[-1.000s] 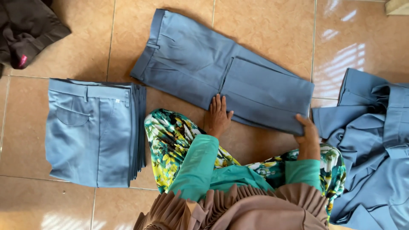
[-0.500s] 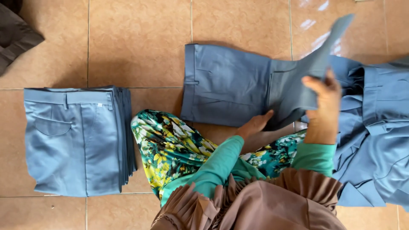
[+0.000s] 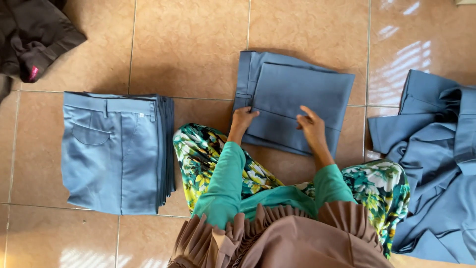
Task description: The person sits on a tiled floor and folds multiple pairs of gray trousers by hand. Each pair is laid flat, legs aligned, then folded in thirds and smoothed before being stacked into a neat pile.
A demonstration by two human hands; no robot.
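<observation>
A pair of blue-grey trousers [image 3: 292, 94] lies folded in half on the tiled floor in front of me. My left hand [image 3: 242, 120] rests on its near left edge, fingers curled over the fold. My right hand [image 3: 312, 128] presses flat on the near right part of the same trousers, fingers spread. Both sleeves are green. My knees in floral fabric [image 3: 208, 154] sit just below the trousers.
A neat stack of folded blue-grey trousers [image 3: 116, 151] lies to the left. A loose heap of unfolded blue-grey trousers [image 3: 436, 164] lies to the right. Dark clothing [image 3: 34, 34] sits at the top left corner. The floor is tan tile.
The trousers, first spread out long, were folded over by my right hand lifting the legs across. Now they lie doubled and both hands rest on the near edge.
</observation>
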